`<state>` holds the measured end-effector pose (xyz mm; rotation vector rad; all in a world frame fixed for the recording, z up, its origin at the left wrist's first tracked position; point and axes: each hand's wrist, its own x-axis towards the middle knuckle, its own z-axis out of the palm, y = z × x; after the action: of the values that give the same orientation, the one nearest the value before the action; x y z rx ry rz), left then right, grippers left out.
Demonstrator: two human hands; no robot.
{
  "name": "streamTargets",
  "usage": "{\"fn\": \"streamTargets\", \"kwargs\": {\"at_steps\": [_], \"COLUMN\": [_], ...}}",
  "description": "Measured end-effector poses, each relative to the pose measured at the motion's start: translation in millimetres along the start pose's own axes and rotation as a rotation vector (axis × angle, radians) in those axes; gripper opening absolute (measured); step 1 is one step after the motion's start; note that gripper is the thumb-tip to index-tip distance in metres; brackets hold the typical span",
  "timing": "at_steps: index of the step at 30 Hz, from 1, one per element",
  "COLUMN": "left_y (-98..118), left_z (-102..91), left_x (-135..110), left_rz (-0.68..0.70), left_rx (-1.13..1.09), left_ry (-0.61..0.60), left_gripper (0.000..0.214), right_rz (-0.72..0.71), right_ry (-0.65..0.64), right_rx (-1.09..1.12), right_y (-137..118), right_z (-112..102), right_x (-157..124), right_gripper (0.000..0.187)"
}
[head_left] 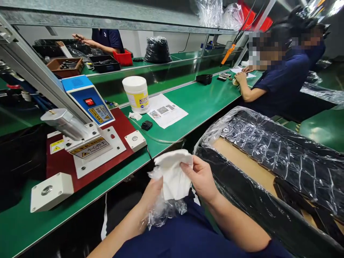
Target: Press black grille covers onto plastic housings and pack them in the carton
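Observation:
A folded white cloth (176, 175) is stretched between my two hands above my lap, just off the front edge of the bench. My right hand (202, 177) pinches its right side, thumb on top. On the left side, my left hand (154, 195) is closed on the cloth together with a crumpled clear plastic bag (166, 213) that hangs below it. The fingertips of that hand are partly hidden behind the cloth and plastic. On the bench ahead, a small black plastic part (146, 125) lies near a white tub with a yellow label (136, 95).
A press with a blue control box (87, 98) stands on a red base (88, 182) at left. A printed sheet (168, 111) lies beside the tub. Right of me, a plastic-lined box (242, 154) holds several wrapped black parts. A co-worker (279, 75) sits at far right.

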<state>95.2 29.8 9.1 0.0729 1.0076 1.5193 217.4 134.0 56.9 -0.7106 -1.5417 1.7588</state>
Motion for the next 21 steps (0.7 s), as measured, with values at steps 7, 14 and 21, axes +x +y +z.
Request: {"fn": "streamTargets", "kwargs": {"at_steps": [7, 14, 21], "left_y": [32.8, 23.5, 21.0], "left_z": [-20.9, -14.2, -27.1], "left_x": [-28.7, -23.3, -28.0], "left_rz": [0.689, 0.966, 0.829], "left_rx": [0.711, 1.145, 1.074], "left_ry": [0.203, 0.026, -0.153], "left_gripper": [0.029, 0.019, 0.013], "right_rz": [0.192, 0.268, 0.355], "right_ry": [0.050, -0.077, -0.041], "right_rx": [0.094, 0.080, 0.302], "right_y": [35.1, 47.3, 59.2], "right_z": [-10.9, 6.4, 9.2], "right_x": [11.9, 9.8, 10.9], "right_gripper": [0.034, 0.036, 0.038]}}
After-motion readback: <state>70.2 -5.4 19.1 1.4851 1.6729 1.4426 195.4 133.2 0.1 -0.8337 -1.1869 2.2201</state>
